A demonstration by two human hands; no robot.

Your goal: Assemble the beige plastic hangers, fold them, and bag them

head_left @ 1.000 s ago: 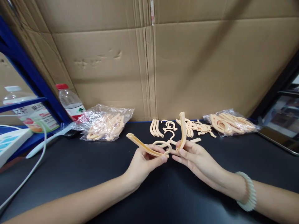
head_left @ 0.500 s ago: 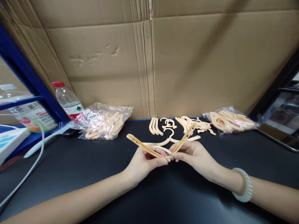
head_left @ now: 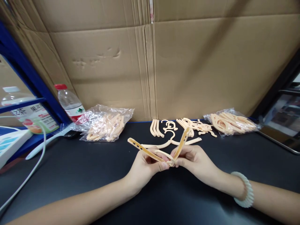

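My left hand [head_left: 146,164] pinches the left arm of a peach plastic hanger [head_left: 142,148], which slants up to the left. In my right hand [head_left: 194,161] the fingers are closed on the hanger's right arm [head_left: 182,142], which tilts up to the right. Both arms and the hook loop meet between my fingertips, just above the black table [head_left: 93,168]. A finished hanger [head_left: 172,142] lies flat right behind my hands. A pale bead bracelet [head_left: 245,189] sits on my right wrist.
Loose hanger parts [head_left: 187,125] lie at the table's back edge. Clear bags of parts sit at back left [head_left: 105,123] and back right [head_left: 231,122]. A water bottle [head_left: 69,101], blue shelf frame [head_left: 28,73] and white cable [head_left: 35,156] are at left. A cardboard wall [head_left: 164,62] stands behind.
The right arm of the hanger has swung down from upright to a slant. My right hand has closed in on the left, and the joint now sits between both fingertips.
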